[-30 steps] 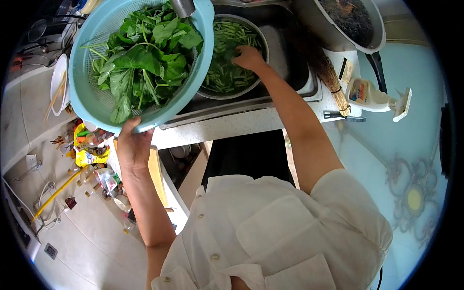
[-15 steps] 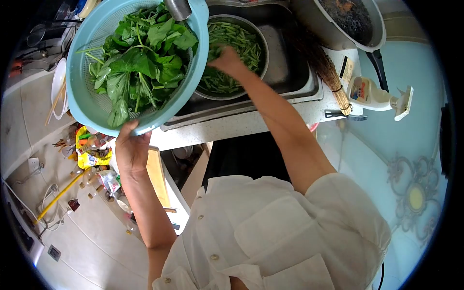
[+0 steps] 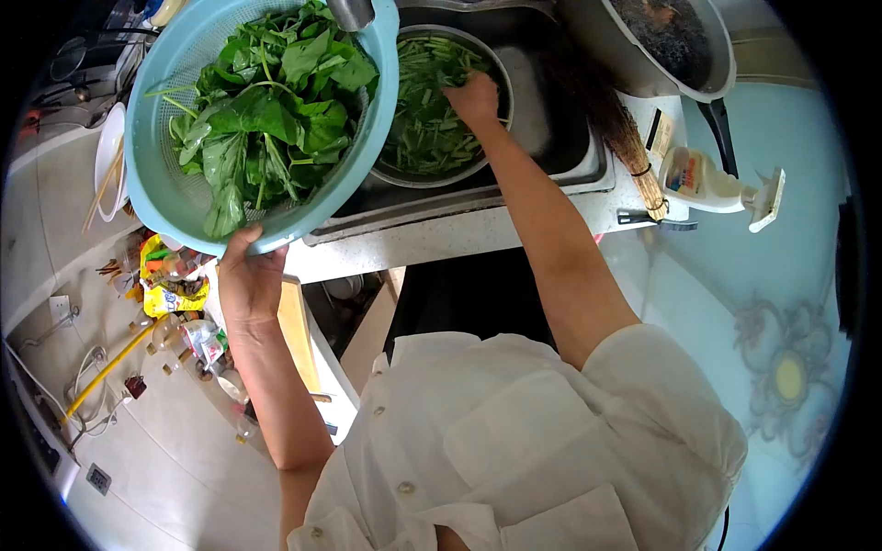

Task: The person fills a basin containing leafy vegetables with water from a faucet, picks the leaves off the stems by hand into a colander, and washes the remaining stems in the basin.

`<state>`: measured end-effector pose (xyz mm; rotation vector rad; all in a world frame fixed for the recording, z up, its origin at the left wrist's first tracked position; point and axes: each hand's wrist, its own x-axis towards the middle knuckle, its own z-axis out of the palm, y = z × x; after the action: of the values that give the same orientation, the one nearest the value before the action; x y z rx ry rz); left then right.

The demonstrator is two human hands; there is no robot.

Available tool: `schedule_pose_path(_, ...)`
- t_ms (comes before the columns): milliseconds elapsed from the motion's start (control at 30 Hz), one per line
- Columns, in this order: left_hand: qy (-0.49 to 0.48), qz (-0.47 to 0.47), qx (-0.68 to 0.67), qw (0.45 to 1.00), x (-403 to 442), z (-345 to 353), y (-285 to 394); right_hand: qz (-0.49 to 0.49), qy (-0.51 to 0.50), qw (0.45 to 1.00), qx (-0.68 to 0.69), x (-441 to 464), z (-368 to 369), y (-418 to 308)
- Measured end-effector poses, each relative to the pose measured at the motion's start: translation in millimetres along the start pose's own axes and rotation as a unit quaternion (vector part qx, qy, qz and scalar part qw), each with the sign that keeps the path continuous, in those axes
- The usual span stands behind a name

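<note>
My left hand point(image 3: 250, 275) grips the near rim of a light blue colander point(image 3: 145, 188), thumb over the edge and fingers beneath. Wet leafy greens point(image 3: 276, 110) are heaped inside it, under a metal faucet end point(image 3: 351, 13). To its right, a round metal pot point(image 3: 507, 92) sits in the sink, full of cut green stems and leaves point(image 3: 424, 133). My right hand point(image 3: 475, 97) reaches into the pot's right side, with its fingers curled into the greens and their tips hidden among them.
A large pot point(image 3: 721, 55) with dark contents stands at the upper right, its black handle toward me. Near it lie a bundled whisk brush point(image 3: 634, 151) and a white spray bottle point(image 3: 707, 179). A white bowl with chopsticks point(image 3: 110, 165) is at the left.
My right hand has moved right across the pot, and more leaves now show on top of the stems. My left hand and the colander have barely shifted.
</note>
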<state>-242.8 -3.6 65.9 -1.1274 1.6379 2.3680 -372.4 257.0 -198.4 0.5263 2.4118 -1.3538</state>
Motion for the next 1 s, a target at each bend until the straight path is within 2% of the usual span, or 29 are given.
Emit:
schedule_pose_path(33, -0.004, -0.010, 0.001, 1.000, 1, -2, 0, -0.043, 0.090, 0.992, -0.083, -10, -6, -3)
schedule_pose_path(67, -0.007, -0.022, 0.002, 1.000, 2, -3, 1, -0.089, 0.031, 0.976, -0.195, -22, -10, -6)
schedule_pose_path(100, -0.008, -0.023, 0.003, 1.000, 2, -2, 1, -0.088, 0.032, 0.976, -0.195, -22, -8, -5)
schedule_pose_path(167, -0.004, -0.020, 0.000, 1.000, 3, -1, 1, -0.084, -0.115, 0.956, -0.257, -19, 0, -1)
schedule_pose_path(200, -0.003, -0.019, -0.001, 1.000, 4, -1, 0, -0.060, -0.078, 0.979, -0.176, -26, -8, -11)
schedule_pose_path(233, -0.004, -0.013, 0.003, 1.000, 4, -2, -1, -0.061, -0.080, 0.979, -0.176, -26, -12, -12)
schedule_pose_path(300, -0.005, -0.008, 0.008, 1.000, 3, -3, 0, -0.013, -0.034, 0.995, 0.091, -29, -24, -12)
schedule_pose_path(333, 0.000, -0.010, 0.007, 1.000, 3, -1, 0, -0.015, -0.081, 0.980, 0.183, -32, -31, -14)
schedule_pose_path(367, 0.005, -0.013, 0.005, 1.000, 3, 1, 0, -0.017, -0.079, 0.980, 0.183, -39, -36, -17)
schedule_pose_path(433, -0.003, -0.018, 0.003, 1.000, 6, -3, 0, -0.057, 0.001, 0.966, 0.254, -63, -43, -29)
schedule_pose_path(467, -0.008, -0.025, 0.003, 1.000, 7, -6, 0, -0.057, 0.000, 0.965, 0.255, -72, -41, -31)
schedule_pose_path(533, 0.003, -0.012, 0.005, 1.000, 4, 1, 0, -0.263, 0.147, 0.928, 0.220, -84, -36, -32)
schedule_pose_path(567, 0.012, 0.001, 0.006, 1.000, 3, 4, 0, -0.262, 0.148, 0.928, 0.220, -82, -34, -28)
schedule_pose_path(633, 0.011, -0.008, 0.005, 1.000, 2, 0, -1, -0.107, -0.020, 0.992, 0.066, -70, -25, -11)
schedule_pose_path(667, 0.011, -0.010, 0.000, 1.000, 6, 0, 0, 0.092, 0.058, 0.964, 0.241, -56, -12, -4)
schedule_pose_path(700, 0.011, -0.006, -0.004, 1.000, 9, 2, -1, 0.086, 0.057, 0.965, 0.240, -53, -21, -11)
schedule_pose_path(767, 0.008, -0.009, -0.019, 1.000, 6, 1, -3, 0.155, 0.109, 0.860, 0.475, -62, -50, -22)
schedule_pose_path(800, 0.025, 0.005, -0.005, 1.000, 4, 6, -5, 0.206, 0.077, 0.853, 0.473, -62, -62, -24)
schedule_pose_path(833, 0.020, 0.009, -0.009, 1.000, 8, 4, -5, 0.199, 0.079, 0.854, 0.474, -69, -73, -40)
schedule_pose_path(900, -0.005, -0.017, 0.016, 1.000, 15, -9, -11, 0.000, 0.124, 0.828, 0.547, -105, -86, -71)
schedule_pose_path(967, -0.005, -0.023, -0.001, 1.000, 19, -10, -17, -0.132, 0.126, 0.858, 0.480, -129, -88, -89)
schedule_pose_path(1000, 0.004, -0.025, 0.010, 1.000, 20, -7, -20, -0.164, 0.092, 0.864, 0.468, -149, -93, -108)
